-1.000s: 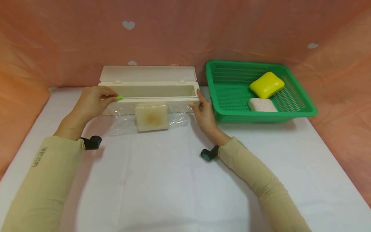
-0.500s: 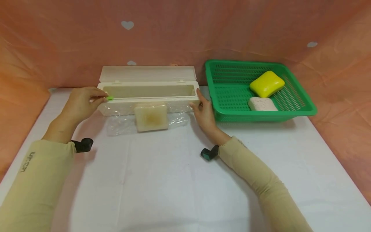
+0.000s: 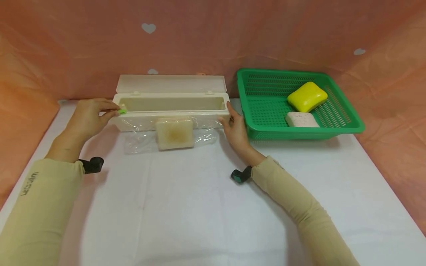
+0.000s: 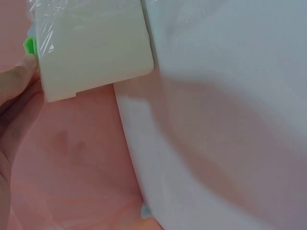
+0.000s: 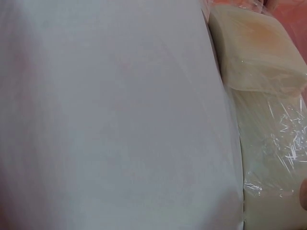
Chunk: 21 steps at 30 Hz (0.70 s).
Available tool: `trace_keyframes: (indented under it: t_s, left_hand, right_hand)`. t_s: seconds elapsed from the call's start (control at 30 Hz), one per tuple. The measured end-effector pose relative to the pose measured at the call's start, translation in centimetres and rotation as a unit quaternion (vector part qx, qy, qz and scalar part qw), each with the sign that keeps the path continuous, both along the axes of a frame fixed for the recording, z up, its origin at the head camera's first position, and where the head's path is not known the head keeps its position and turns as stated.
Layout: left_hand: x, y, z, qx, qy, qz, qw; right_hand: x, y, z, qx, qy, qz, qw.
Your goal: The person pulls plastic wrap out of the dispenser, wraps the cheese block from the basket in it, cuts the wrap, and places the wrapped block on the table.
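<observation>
A long white cling film dispenser (image 3: 139, 122) stands at the back of the table with its lid (image 3: 171, 84) raised. Between thumb and fingers, my left hand (image 3: 88, 118) pinches the small green slide cutter (image 3: 122, 111) at the dispenser's left end. The left wrist view also shows this cutter (image 4: 30, 46) at the box edge, by the thumb tip. My right hand (image 3: 236, 131) grips the dispenser's right end, thumb in front. Clear cling film (image 3: 141, 142) hangs down the front. A pale block (image 3: 175, 134) with a brownish middle, like a soap bar, leans there under the film.
To the right stands a green plastic basket (image 3: 303, 130). It holds a yellow bar-shaped block (image 3: 307, 97) and a speckled whitish block (image 3: 302, 119). A white cloth (image 3: 186, 207) covers the table, and a pinkish curtain (image 3: 199, 40) rises behind it.
My left hand has moved left with the green slide cutter, along the front edge to the dispenser's left end. The right hand has stayed at the right end.
</observation>
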State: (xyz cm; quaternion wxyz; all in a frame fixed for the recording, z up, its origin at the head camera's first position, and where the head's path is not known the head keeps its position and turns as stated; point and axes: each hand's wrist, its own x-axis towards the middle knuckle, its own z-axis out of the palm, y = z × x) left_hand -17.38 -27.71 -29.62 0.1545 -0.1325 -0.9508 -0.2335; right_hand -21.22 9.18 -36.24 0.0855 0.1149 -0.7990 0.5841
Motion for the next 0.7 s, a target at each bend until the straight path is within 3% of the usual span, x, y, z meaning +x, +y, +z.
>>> trace_keyframes:
  t_s: [0.2,0.33,0.53,0.7]
  left_hand:
    - [0.0,-0.8,-0.1,-0.011,0.011,-0.003,0.9999]
    - [0.4,-1.8,-0.4,-0.013,0.032,0.018,0.9992]
    - [0.8,-1.8,-1.0,0.042,0.024,0.034,0.9982]
    - [1.1,-1.3,-1.3,0.067,0.026,0.054,0.9960]
  right_hand:
    - [0.0,0.0,0.0,0.006,0.001,-0.001,1.0000]
    - [0.0,-0.1,0.0,0.010,0.000,-0.004,0.9999]
    - [0.1,-0.1,0.1,0.030,-0.001,-0.004,0.9996]
    - [1.3,0.3,0.7,0.075,-0.016,-0.006,0.9970]
